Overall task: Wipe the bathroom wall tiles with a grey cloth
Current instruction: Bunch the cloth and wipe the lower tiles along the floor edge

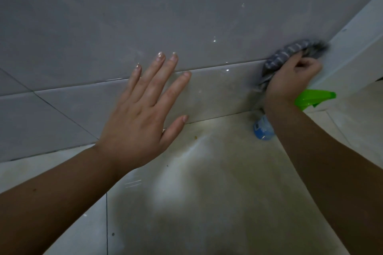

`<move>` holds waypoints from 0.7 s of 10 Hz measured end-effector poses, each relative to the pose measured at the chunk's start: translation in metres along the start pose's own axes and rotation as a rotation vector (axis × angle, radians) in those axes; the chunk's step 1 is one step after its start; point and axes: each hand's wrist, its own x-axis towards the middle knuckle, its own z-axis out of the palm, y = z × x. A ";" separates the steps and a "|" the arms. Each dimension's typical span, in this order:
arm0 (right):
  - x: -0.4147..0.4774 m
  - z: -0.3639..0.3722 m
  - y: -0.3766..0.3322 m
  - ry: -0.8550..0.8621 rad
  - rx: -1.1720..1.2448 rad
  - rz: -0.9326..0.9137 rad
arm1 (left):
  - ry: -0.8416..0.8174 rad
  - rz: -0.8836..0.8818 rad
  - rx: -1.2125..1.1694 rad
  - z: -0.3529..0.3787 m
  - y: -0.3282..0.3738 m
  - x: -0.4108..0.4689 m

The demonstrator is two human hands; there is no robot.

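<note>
With the right hand point(294, 80) bunching the grey cloth point(290, 56) against the wall tiles point(145, 16) above its knuckles, and the left hand point(143, 114) splayed wide and empty, a downward stroke could topple the spray bottle point(267, 128) just below the wrist.

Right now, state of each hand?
Left hand: open, fingers spread, empty, held flat toward the wall tiles.
Right hand: closed on the grey cloth, pressing it against the tiles near the corner.
</note>
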 end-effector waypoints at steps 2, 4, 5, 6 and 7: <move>-0.002 0.012 0.031 0.190 -0.247 0.076 | -0.020 0.008 0.003 0.007 -0.002 -0.002; -0.022 0.026 0.066 0.036 -0.123 0.433 | -0.032 0.023 0.008 0.013 -0.009 -0.012; -0.011 0.020 0.083 -0.290 -0.833 0.087 | -0.035 0.019 0.011 0.012 -0.016 -0.015; -0.021 0.024 0.103 -0.585 -1.252 0.193 | -0.049 0.005 0.026 0.009 -0.032 -0.027; -0.022 0.016 0.116 -0.496 -0.724 0.578 | -0.065 -0.010 0.034 0.008 -0.045 -0.037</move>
